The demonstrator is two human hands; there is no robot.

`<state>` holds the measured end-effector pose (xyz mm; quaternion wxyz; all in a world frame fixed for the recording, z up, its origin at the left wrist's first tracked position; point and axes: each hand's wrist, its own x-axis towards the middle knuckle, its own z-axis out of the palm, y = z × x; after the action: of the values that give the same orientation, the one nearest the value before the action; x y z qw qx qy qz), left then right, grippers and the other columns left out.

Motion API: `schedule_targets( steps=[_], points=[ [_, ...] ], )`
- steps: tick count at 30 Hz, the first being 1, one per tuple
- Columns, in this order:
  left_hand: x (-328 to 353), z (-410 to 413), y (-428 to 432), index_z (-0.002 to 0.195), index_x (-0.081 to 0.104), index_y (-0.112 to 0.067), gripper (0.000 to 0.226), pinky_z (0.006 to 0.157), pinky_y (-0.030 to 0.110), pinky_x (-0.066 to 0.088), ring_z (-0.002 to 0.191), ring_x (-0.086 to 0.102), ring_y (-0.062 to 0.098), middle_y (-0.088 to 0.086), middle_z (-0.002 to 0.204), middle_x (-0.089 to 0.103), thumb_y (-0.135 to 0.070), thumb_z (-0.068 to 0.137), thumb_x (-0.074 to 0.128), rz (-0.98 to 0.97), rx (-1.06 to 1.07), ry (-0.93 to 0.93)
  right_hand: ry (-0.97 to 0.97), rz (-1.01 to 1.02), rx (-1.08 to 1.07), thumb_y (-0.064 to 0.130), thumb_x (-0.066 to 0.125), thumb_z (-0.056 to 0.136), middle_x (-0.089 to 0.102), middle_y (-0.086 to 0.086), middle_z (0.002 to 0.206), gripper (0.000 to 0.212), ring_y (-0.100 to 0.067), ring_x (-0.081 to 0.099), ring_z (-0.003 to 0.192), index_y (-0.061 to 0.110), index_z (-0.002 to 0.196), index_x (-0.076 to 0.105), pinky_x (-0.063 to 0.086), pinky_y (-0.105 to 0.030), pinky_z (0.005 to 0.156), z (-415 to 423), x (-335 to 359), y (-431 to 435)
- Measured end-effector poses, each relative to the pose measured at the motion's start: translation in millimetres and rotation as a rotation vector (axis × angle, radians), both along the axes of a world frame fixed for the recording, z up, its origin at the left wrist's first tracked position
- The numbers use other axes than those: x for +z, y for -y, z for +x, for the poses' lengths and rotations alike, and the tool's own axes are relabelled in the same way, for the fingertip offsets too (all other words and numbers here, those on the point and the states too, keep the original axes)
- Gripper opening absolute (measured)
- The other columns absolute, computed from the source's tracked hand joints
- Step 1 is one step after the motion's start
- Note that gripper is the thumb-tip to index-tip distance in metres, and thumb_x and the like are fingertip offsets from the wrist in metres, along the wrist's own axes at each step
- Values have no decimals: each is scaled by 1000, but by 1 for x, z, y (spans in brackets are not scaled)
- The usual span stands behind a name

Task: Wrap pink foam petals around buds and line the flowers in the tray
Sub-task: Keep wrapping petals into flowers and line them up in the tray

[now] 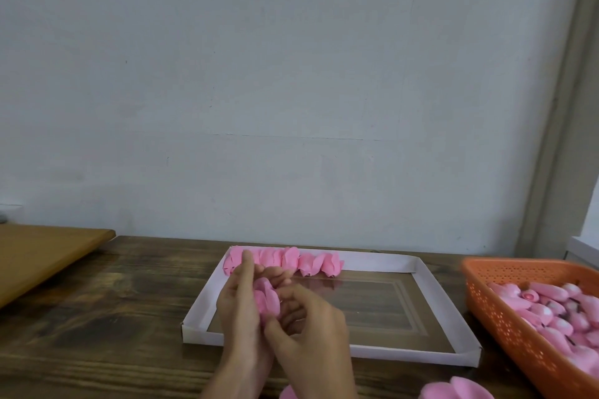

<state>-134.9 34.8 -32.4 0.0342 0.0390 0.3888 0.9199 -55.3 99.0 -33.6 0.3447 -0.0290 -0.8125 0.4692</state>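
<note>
My left hand [240, 311] and my right hand [311, 324] meet over the near left part of the white cardboard tray [428, 288]. Between them is a pink foam flower [266, 297]; fingers of both hands curl round it. A row of several finished pink flowers [301, 262] lies along the tray's far edge, from its left corner to about the middle. The flower's base is hidden by my fingers.
An orange plastic basket [486, 298] full of pink buds [557, 308] stands at the right. Loose pink foam petals [453, 390] lie at the bottom edge. A light wooden board [42, 253] sits at the left on the dark wooden table [107, 317]. A wall rises behind.
</note>
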Motion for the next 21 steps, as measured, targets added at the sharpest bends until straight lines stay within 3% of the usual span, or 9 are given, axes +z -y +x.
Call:
schedule_targets(
  steps=[5, 10, 12, 15, 17, 21],
  points=[
    [5, 6, -2, 88, 68, -15, 42, 57, 36, 60, 76, 77, 31, 18, 88, 77, -56, 82, 74, 11, -53, -3, -32, 130, -42, 29, 77, 81, 66, 15, 89, 18, -9, 65, 78, 36, 97, 77, 56, -32, 69, -1, 0, 0],
    [5, 7, 0, 90, 69, -20, 40, 56, 35, 59, 82, 78, 32, 17, 98, 79, -59, 85, 71, 19, -70, -2, -21, 131, -43, 31, 75, 86, 72, 16, 91, 10, -6, 67, 82, 32, 95, 77, 56, -30, 70, -1, -1, -2],
    [6, 7, 0, 87, 70, -20, 42, 54, 33, 58, 77, 78, 28, 14, 93, 79, -61, 79, 71, 6, -68, -8, -13, 146, -60, 32, 74, 86, 71, 16, 92, 13, -6, 67, 84, 35, 99, 76, 55, -29, 72, 0, -2, -2],
    [7, 9, 0, 65, 73, -19, 42, 54, 33, 58, 65, 74, 25, 10, 75, 74, -60, 76, 71, 0, -70, -9, -65, 192, -116, 34, 76, 85, 60, 16, 94, 14, -4, 61, 80, 36, 99, 74, 50, -20, 68, 0, -3, -2],
    [6, 9, 0, 69, 66, -11, 49, 53, 32, 54, 59, 67, 26, 13, 73, 67, -59, 79, 72, 3, -55, 18, -65, 247, -111, 41, 74, 87, 55, 16, 92, 13, -3, 57, 80, 37, 100, 74, 40, -11, 67, 0, -3, -1],
    [7, 5, 2, 73, 50, -12, 44, 38, 27, 40, 48, 53, 18, 7, 67, 47, -45, 94, 70, 48, 1, 22, -122, 442, -97, 41, 75, 81, 60, 14, 81, 11, -4, 58, 73, 30, 85, 73, 46, -21, 63, 0, 1, -9]
  ],
)
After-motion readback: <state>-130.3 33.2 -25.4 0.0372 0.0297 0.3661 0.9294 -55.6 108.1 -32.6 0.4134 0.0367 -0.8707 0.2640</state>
